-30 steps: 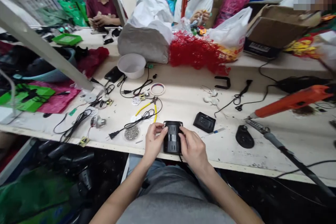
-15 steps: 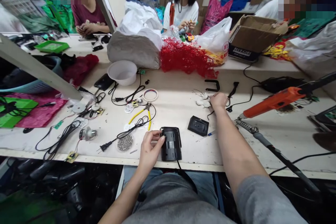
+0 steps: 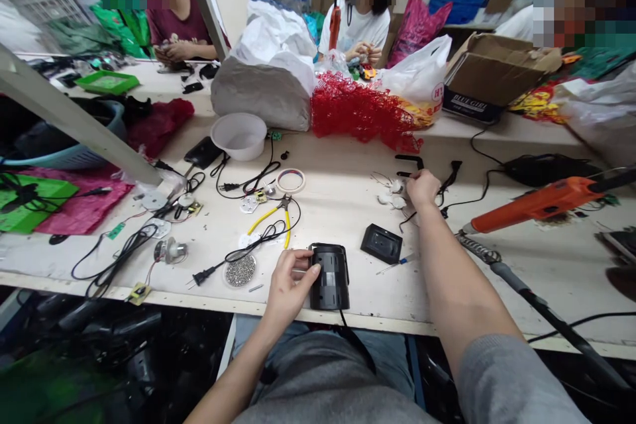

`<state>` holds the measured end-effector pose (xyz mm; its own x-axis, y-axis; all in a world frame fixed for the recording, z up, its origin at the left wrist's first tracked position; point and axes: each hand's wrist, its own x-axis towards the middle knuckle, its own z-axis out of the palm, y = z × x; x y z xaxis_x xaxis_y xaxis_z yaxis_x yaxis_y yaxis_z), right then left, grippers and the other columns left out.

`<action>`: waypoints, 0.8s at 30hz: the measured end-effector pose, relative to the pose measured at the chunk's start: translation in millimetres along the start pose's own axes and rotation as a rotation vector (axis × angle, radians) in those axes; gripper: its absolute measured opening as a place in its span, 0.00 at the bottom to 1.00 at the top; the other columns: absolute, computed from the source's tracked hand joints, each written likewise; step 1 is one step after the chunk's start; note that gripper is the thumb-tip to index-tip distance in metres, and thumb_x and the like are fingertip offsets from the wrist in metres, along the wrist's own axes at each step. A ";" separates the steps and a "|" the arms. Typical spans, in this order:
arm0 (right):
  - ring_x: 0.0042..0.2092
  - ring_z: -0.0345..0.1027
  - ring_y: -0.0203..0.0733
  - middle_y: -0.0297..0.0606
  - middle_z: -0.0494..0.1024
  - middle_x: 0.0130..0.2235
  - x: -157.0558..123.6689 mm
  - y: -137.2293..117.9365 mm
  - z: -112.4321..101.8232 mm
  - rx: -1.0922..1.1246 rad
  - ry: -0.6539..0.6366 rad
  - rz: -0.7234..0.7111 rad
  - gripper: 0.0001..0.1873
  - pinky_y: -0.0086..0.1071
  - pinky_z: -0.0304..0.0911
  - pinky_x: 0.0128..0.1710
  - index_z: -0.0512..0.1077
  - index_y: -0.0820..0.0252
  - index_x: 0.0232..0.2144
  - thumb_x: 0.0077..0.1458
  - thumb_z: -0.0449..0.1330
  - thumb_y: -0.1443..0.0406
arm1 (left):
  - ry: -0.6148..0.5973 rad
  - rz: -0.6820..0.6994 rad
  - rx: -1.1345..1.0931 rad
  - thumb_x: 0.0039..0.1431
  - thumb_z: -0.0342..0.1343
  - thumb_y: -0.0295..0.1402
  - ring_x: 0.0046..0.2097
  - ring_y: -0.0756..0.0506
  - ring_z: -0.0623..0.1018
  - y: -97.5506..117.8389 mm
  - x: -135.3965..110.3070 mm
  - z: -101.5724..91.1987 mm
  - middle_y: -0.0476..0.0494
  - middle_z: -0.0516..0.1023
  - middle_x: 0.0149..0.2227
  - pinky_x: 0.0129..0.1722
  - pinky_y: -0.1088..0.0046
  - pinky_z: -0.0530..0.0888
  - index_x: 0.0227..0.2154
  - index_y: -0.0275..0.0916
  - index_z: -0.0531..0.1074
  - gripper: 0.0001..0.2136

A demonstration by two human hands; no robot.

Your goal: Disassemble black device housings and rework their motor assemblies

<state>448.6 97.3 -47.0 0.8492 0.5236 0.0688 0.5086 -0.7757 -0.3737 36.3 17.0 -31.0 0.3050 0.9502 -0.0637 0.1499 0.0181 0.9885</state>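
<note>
Near the table's front edge, my left hand [image 3: 293,281] grips a black slotted cylindrical housing [image 3: 330,278] by its left side, thumb on top. A black cord runs from the housing over the edge towards my lap. Farther out, my right hand [image 3: 423,188] is closed at the near leg of a flat black U-shaped bracket [image 3: 411,158]; its fingertips are partly hidden. Small white parts with thin wires [image 3: 391,195] lie just left of that hand. Between my hands rest a black rectangular cover [image 3: 381,244] and a small blue-handled screwdriver [image 3: 402,260].
Yellow-handled pliers [image 3: 287,222], a dish of screws [image 3: 240,270], a tape roll [image 3: 291,180] and corded plugs lie to the left. An orange electric screwdriver [image 3: 536,205] and a coiled iron holder [image 3: 477,248] stand at right. Red netting [image 3: 362,109] and co-workers are across the table.
My right hand has moved slightly away from me, from beside the white parts to the bracket. The view has shifted a little; my left hand keeps its grip on the housing.
</note>
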 end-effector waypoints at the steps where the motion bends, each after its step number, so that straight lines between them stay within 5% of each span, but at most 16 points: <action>1: 0.48 0.73 0.44 0.41 0.77 0.47 2.5 -0.9 0.8 -0.003 -0.008 -0.003 0.13 0.44 0.71 0.50 0.74 0.63 0.45 0.63 0.62 0.59 | -0.002 -0.002 -0.008 0.55 0.64 0.41 0.41 0.46 0.77 0.1 0.3 -0.4 0.42 0.75 0.42 0.36 0.72 0.77 0.40 0.41 0.77 0.13; 4: 0.46 0.74 0.43 0.40 0.79 0.44 8.8 -4.3 3.6 -0.030 -0.032 0.001 0.11 0.42 0.71 0.48 0.75 0.64 0.41 0.61 0.64 0.61 | -0.008 -0.006 -0.022 0.54 0.64 0.41 0.40 0.46 0.78 0.4 0.8 -2.1 0.42 0.74 0.41 0.35 0.72 0.78 0.40 0.41 0.77 0.13; 10: 0.47 0.76 0.57 0.60 0.81 0.38 17.5 -15.0 9.5 -0.097 -0.030 0.002 0.09 0.40 0.68 0.46 0.80 0.76 0.35 0.51 0.64 0.73 | -0.009 0.005 -0.008 0.54 0.64 0.39 0.41 0.46 0.79 3.2 -0.9 -5.8 0.42 0.73 0.42 0.37 0.72 0.79 0.39 0.41 0.77 0.12; 14: 0.47 0.76 0.59 0.63 0.80 0.36 24.1 -18.9 10.6 -0.124 -0.023 0.039 0.11 0.40 0.69 0.45 0.79 0.79 0.35 0.49 0.65 0.72 | 0.020 0.011 -0.003 0.53 0.65 0.40 0.40 0.46 0.79 5.3 -2.8 -9.1 0.43 0.73 0.41 0.37 0.71 0.79 0.37 0.40 0.77 0.12; 21: 0.46 0.76 0.43 0.41 0.80 0.42 18.4 -9.3 9.2 -0.089 -0.029 0.055 0.12 0.41 0.70 0.49 0.76 0.65 0.42 0.62 0.62 0.60 | 0.067 0.005 0.009 0.52 0.65 0.40 0.38 0.46 0.79 1.4 -4.9 -17.5 0.43 0.73 0.39 0.34 0.72 0.79 0.35 0.40 0.77 0.11; 24: 0.47 0.75 0.43 0.40 0.79 0.44 17.3 -13.3 12.6 -0.072 -0.058 0.010 0.13 0.42 0.71 0.48 0.75 0.64 0.42 0.62 0.63 0.59 | 0.069 -0.001 0.012 0.51 0.65 0.39 0.38 0.46 0.79 -0.7 -3.6 -17.5 0.43 0.73 0.39 0.34 0.72 0.79 0.35 0.40 0.77 0.11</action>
<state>454.7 121.1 -52.5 0.8457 0.5335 0.0112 0.5108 -0.8032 -0.3066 18.6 19.0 -29.1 0.2397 0.9693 -0.0545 0.1611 0.0157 0.9868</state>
